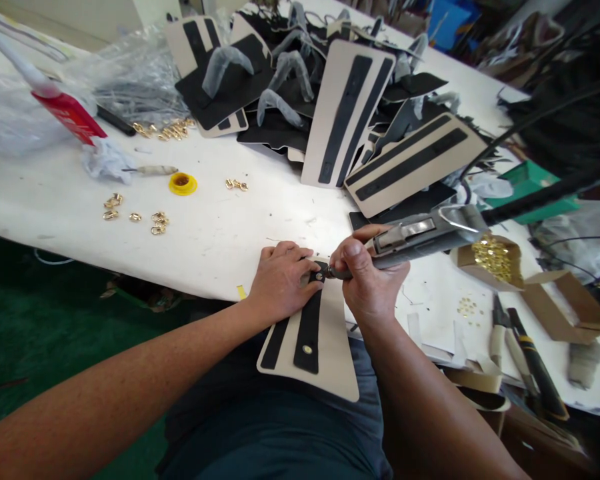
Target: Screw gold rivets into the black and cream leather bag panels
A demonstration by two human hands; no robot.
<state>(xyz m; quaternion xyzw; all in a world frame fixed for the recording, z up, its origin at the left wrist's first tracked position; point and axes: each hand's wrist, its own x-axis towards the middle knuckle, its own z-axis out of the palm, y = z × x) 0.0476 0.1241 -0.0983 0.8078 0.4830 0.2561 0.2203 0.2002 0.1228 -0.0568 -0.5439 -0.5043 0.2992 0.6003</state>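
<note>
A beige panel with black strips [335, 347] lies at the table's front edge, its near end reaching over my lap. My left hand [285, 279] grips its far end, thumb and fingers closed around a small metal fastener [319, 275] in the longer black strip. In my right hand [373, 280] is a grey electric screwdriver [410, 240], held slanting with its body off to the right. Its tip meets or nearly meets the strip beside that fastener. A second round fastener [307, 349] shows at the strip's near end.
Panels with wrapped handles [280, 73] are piled at the back. Gold rings [159, 222], a yellow tape roll [183, 183] and a red glue bottle [70, 117] lie left. On the right are a box of gold pieces [495, 260], another cardboard box [565, 307] and pliers [535, 360].
</note>
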